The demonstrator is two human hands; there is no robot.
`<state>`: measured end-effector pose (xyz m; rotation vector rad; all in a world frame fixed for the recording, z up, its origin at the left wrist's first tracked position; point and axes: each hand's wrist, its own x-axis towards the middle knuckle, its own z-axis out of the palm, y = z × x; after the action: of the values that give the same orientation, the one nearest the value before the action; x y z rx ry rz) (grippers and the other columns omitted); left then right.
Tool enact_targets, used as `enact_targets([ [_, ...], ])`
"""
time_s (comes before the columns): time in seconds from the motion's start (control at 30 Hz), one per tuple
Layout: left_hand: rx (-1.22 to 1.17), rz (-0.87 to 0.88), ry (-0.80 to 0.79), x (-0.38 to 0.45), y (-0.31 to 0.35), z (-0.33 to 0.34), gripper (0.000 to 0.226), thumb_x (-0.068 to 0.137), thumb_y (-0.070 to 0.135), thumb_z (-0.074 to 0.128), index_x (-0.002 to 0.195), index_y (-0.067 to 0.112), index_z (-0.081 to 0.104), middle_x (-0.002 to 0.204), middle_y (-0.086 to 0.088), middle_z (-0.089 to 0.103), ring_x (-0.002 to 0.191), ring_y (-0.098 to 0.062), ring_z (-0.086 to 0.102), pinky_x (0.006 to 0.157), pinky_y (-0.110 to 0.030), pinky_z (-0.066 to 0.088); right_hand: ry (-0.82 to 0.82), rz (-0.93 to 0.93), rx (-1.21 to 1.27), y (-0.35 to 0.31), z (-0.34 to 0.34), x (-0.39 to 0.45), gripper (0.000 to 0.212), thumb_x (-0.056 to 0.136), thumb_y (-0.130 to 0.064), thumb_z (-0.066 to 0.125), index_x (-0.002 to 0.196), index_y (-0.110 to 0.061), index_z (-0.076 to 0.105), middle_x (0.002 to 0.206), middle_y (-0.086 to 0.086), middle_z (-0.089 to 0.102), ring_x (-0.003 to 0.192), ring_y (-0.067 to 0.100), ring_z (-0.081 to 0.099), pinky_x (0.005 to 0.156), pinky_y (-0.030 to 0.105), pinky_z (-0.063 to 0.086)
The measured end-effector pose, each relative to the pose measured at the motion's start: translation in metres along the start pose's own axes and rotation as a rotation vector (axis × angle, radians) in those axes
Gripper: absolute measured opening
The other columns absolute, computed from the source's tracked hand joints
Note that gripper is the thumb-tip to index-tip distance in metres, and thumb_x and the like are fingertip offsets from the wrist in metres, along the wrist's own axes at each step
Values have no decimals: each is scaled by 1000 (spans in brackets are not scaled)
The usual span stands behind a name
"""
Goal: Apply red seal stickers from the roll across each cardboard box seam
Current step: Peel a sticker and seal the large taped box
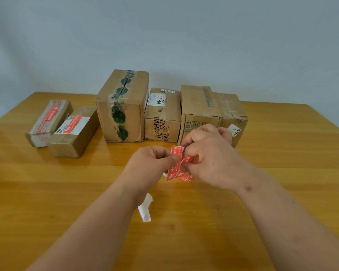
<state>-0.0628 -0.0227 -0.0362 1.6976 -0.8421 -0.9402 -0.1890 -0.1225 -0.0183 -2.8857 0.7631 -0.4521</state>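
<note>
While both hands worked above the wooden table [47, 182], the left hand [151, 163] pinched one red seal sticker [175, 157] between thumb and fingers, and the right hand [209, 153] curled round the rest of the sticker strip [184, 174]. The stickers looked thin, limp and tacky (likely to curl or stick to themselves), so a grip at the very edge seemed wisest. Two small boxes [49, 122] at the left already wore red seals; the tall box [123, 106] and its neighbours did not. White backing scraps [145, 209] lay near the left forearm.

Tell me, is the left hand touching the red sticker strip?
Touching: the head view shows the left hand's thumb pinching the red sticker strip.
</note>
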Motion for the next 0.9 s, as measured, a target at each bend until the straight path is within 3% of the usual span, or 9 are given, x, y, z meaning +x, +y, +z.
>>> enact_targets([
  [0.17,-24,6,1,1,1,0,20,91,33,62,83,21,75,78,1,75,75,-9,69,73,-23,47,-43,54,35,0,-5,2,16,71,-45,76,77,-32,71,104,-23,54,110,5,30,96,35,13],
  [0.37,4,79,19,1,2,-1,18,90,34,63,85,21,75,77,3,75,72,-5,69,62,-11,46,-96,124,70,0,-9,8,20,66,-54,77,73,-37,67,110,-26,52,113,7,29,96,36,15],
  [0.47,23,75,-17,0,2,-4,18,88,34,65,84,20,75,77,2,75,75,-10,70,70,-19,48,-100,134,76,0,-7,10,20,66,-54,77,77,-38,72,110,-27,53,113,5,28,96,36,15],
  [0.6,95,76,-38,-2,1,-7,12,89,26,67,83,18,73,75,2,74,71,-9,68,64,-16,46,-86,103,67,2,-3,8,22,67,-52,78,79,-34,74,110,-27,52,113,5,28,95,36,13],
  [0.77,162,92,0,2,-1,-3,16,93,27,62,83,17,71,75,3,74,72,-10,69,69,-22,52,-96,100,31,2,-1,7,28,67,-50,77,89,-32,76,117,-30,47,116,5,24,96,35,9],
  [0.9,188,76,11,4,-3,-1,18,94,31,60,84,19,68,77,2,74,75,-11,70,70,-23,54,-82,69,4,4,1,6,22,69,-46,77,86,-31,75,120,-30,46,118,4,23,93,33,7],
])
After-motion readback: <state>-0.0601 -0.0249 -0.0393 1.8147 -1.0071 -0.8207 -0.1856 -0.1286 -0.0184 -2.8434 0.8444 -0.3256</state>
